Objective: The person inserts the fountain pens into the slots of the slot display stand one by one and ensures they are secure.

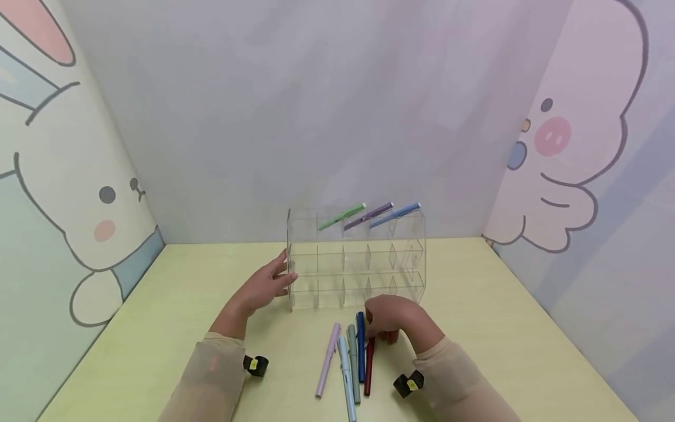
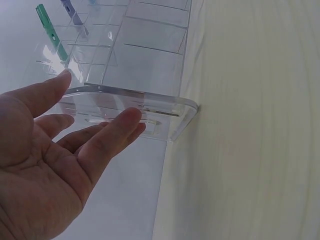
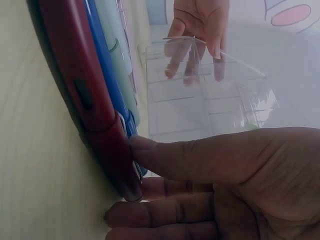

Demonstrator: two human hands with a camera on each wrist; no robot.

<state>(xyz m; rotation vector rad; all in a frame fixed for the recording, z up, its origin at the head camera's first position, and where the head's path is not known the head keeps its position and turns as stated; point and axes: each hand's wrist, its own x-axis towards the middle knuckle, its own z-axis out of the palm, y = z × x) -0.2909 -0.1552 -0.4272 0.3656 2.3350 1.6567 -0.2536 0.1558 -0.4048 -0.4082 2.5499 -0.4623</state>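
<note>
A clear acrylic pen rack (image 1: 355,256) with tiered compartments stands at the back of the table. My left hand (image 1: 262,286) is at its left side panel, fingers spread and fairly straight. Along the rack's top tier lean a green pen (image 1: 341,216), a purple pen (image 1: 368,216) and a blue pen (image 1: 395,215). In front of the rack, my right hand (image 1: 392,316) pinches the upper end of a dark red pen (image 3: 82,75), thumb on one side and fingertips at the other. A dark blue pen (image 1: 361,346) lies right beside it.
Left of the dark blue pen lie a grey-green pen (image 1: 354,363), a light blue pen (image 1: 345,375) and a lilac pen (image 1: 329,360). Behind the rack rises a plain wall (image 1: 316,117), with cartoon-printed walls at both sides.
</note>
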